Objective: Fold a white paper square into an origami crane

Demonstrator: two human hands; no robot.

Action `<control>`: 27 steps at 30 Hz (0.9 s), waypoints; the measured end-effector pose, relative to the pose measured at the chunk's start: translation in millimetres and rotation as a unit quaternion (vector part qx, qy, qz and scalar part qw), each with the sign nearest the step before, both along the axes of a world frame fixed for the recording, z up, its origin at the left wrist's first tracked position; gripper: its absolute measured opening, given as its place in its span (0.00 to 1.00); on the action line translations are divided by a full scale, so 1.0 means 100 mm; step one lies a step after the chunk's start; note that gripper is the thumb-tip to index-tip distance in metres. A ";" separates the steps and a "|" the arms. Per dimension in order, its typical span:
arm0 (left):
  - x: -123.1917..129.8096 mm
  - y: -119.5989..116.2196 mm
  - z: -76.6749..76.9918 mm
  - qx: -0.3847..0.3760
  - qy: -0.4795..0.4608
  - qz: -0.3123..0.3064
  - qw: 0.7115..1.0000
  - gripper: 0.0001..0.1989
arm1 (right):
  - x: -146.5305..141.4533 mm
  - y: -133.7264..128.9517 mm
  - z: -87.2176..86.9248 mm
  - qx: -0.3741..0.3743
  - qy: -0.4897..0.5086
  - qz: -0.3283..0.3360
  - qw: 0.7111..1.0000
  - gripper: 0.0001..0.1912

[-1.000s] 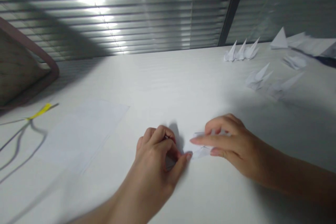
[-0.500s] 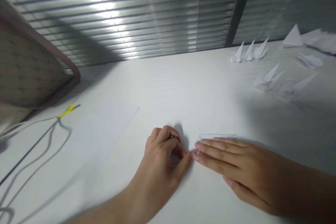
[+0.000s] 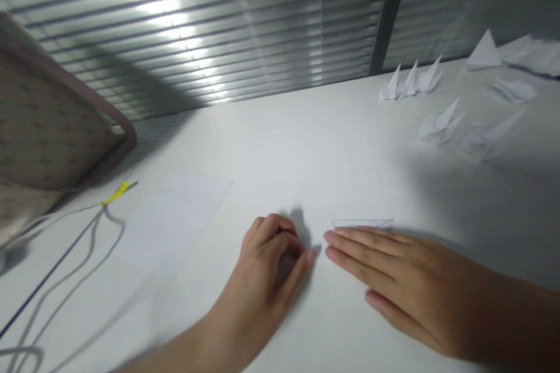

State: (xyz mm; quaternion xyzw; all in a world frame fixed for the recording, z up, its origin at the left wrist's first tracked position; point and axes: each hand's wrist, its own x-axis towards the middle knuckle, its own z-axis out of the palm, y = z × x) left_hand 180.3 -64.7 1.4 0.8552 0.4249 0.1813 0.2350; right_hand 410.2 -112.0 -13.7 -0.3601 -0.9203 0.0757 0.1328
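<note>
A small folded white paper [image 3: 362,223] lies on the white table, mostly hidden beneath my right hand [image 3: 389,268]. Only its top edge shows above my fingers. My right hand rests flat on it, fingers stretched out and pointing left. Just left of it, my left hand [image 3: 271,274] rests on the table with curled fingers, thumb and index fingertip close together. A small pale tip shows by the left thumb; whether the fingers hold it I cannot make out.
A flat white sheet [image 3: 175,221] lies at the left, near cables with a yellow tie [image 3: 116,193] and a patterned bag [image 3: 48,122]. Several folded paper figures [image 3: 437,125] stand at the back right, near more papers [image 3: 531,55]. Window blinds [image 3: 262,23] rise behind.
My left thumb has drawn back slightly leftward, opening a small gap from my right fingertips. My right hand stays flat on the paper. The view has shifted a little.
</note>
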 end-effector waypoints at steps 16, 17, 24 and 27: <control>0.07 0.03 0.05 0.003 0.032 0.021 0.999 0.09 | -0.02 -0.02 0.00 -0.031 0.021 -0.025 0.999 0.25; 0.08 0.03 0.05 0.002 0.032 0.024 0.999 0.10 | -0.02 -0.02 -0.01 -0.024 0.024 -0.029 0.999 0.25; 0.09 0.01 0.05 0.000 0.026 0.040 0.999 0.10 | -0.04 -0.01 -0.01 0.065 0.028 0.014 0.997 0.25; 0.09 0.02 0.03 0.001 0.014 0.048 0.999 0.10 | -0.03 0.01 0.01 0.037 0.027 0.014 0.999 0.24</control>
